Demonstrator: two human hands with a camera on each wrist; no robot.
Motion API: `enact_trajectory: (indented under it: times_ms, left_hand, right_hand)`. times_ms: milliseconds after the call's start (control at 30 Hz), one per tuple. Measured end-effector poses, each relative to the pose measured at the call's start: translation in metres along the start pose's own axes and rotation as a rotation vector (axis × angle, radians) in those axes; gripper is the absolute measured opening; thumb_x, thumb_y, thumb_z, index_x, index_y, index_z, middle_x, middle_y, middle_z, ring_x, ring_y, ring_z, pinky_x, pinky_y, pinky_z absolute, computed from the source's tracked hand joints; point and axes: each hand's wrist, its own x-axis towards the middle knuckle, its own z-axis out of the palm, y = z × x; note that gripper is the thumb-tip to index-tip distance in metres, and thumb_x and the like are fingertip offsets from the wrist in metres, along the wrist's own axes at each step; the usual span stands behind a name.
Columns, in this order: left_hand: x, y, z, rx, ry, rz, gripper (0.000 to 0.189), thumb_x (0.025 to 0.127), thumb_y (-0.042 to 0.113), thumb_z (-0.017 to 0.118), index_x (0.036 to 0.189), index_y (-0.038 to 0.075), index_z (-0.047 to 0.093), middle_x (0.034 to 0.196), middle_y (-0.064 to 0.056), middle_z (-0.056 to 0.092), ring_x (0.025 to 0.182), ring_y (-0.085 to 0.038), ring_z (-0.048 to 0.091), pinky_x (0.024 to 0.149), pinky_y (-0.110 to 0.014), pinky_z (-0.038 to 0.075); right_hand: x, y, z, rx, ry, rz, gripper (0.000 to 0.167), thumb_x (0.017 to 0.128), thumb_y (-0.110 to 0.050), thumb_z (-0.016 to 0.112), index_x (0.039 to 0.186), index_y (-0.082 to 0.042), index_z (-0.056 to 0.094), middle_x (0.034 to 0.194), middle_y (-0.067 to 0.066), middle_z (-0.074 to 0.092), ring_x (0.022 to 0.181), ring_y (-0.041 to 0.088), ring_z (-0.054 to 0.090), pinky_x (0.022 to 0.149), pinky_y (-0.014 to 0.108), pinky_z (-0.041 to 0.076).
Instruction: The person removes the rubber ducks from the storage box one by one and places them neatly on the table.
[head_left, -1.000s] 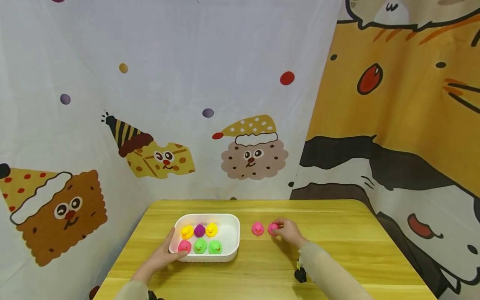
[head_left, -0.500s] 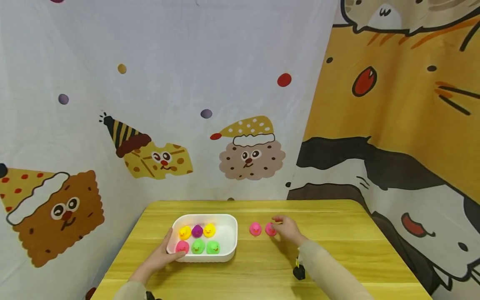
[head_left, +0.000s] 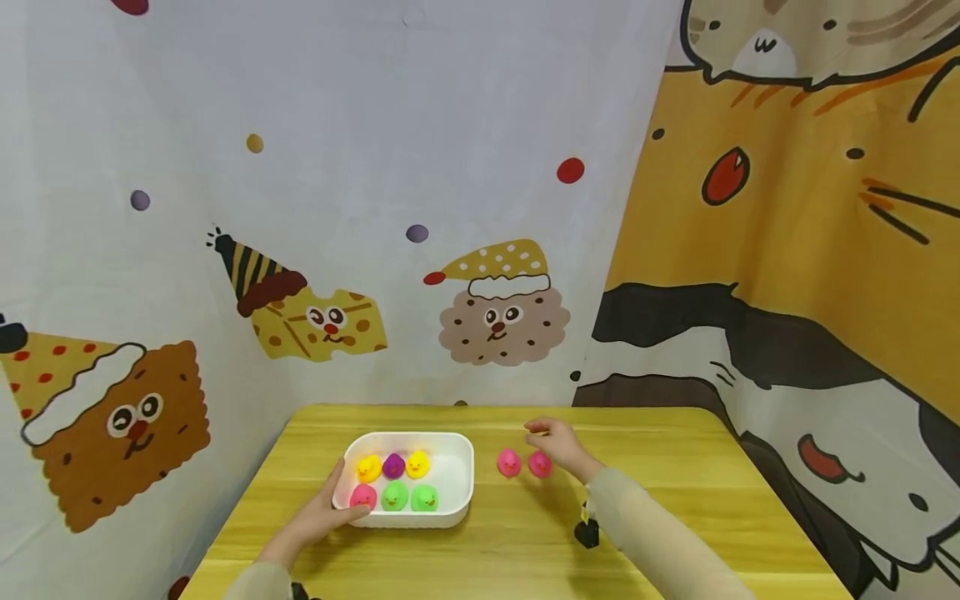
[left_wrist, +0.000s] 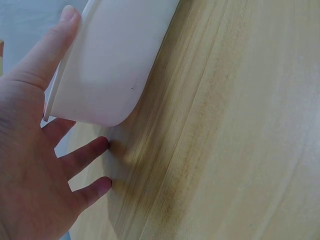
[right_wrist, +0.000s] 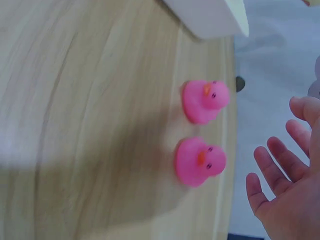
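My left hand [head_left: 322, 506] holds the left end of a white plastic tray [head_left: 420, 518]. Its thumb lies along the near rim, the other fingers round the side; in the left wrist view several fingertips reach past the tray's corner. Inside stand a pink duck [head_left: 363, 497], two yellow ducks, one of them the yellow duck [head_left: 368, 468], a purple duck [head_left: 393, 467] and two green ducks, including the green duck [head_left: 394, 497]. Two pink toy ducks, the left pink duck [head_left: 509, 463] and the right pink duck [head_left: 540, 464], stand on the table. Above the right one hovers my right hand [head_left: 561, 447], fingers loose, holding nothing.
The wooden table [head_left: 510, 550] has its far edge against a white cartoon-printed cloth [head_left: 360, 183]. The right end of the tray has bare floor inside. A black wrist device [head_left: 587, 533] hangs below the right sleeve.
My right hand has let go of the right pink duck and lifted up and away, leaving it beside the other one. My left hand stays on the tray.
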Motion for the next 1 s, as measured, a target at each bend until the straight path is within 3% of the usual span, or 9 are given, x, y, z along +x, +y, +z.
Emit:
enact_trajectory:
  times_ms: [300, 600, 767, 1000]
  left_hand:
    - [-0.001, -0.002, 0.001, -0.021, 0.008, -0.010, 0.110, 0.083, 0.039, 0.076, 0.155, 0.003, 0.000, 0.155, -0.031, 0.012, 0.136, -0.052, 0.024, 0.108, -0.066, 0.020]
    - [-0.001, 0.000, 0.000, -0.038, 0.008, -0.005, 0.111, 0.083, 0.037, 0.077, 0.155, 0.003, -0.001, 0.155, -0.031, 0.011, 0.137, -0.052, 0.022, 0.108, -0.067, 0.018]
    - [0.000, -0.001, 0.000, -0.036, 0.009, -0.017, 0.111, 0.083, 0.037, 0.077, 0.155, 0.003, 0.000, 0.155, -0.032, 0.012, 0.136, -0.053, 0.023, 0.107, -0.067, 0.019]
    - [0.000, 0.000, 0.001, -0.028, 0.003, -0.033, 0.111, 0.083, 0.040, 0.076, 0.155, 0.005, 0.000, 0.155, -0.030, 0.012, 0.136, -0.052, 0.024, 0.106, -0.068, 0.021]
  right_hand:
    - [0.008, -0.027, 0.018, 0.042, -0.169, -0.060, 0.029, 0.089, -0.014, 0.069, 0.115, -0.002, 0.068, 0.114, 0.012, 0.067, 0.100, 0.027, 0.063, 0.083, 0.038, 0.054]
    - [0.009, -0.057, 0.040, 0.020, -0.421, -0.060, 0.035, 0.086, -0.019, 0.073, 0.119, -0.006, 0.067, 0.118, 0.011, 0.065, 0.102, 0.023, 0.060, 0.088, 0.039, 0.051]
    - [0.011, -0.070, 0.049, 0.017, -0.499, -0.083, 0.036, 0.087, -0.020, 0.073, 0.120, -0.008, 0.067, 0.120, 0.011, 0.065, 0.102, 0.022, 0.061, 0.089, 0.040, 0.051]
    - [0.016, -0.080, 0.064, 0.051, -0.579, -0.110, 0.036, 0.086, -0.011, 0.073, 0.120, -0.001, 0.066, 0.121, 0.011, 0.065, 0.105, 0.023, 0.063, 0.089, 0.036, 0.052]
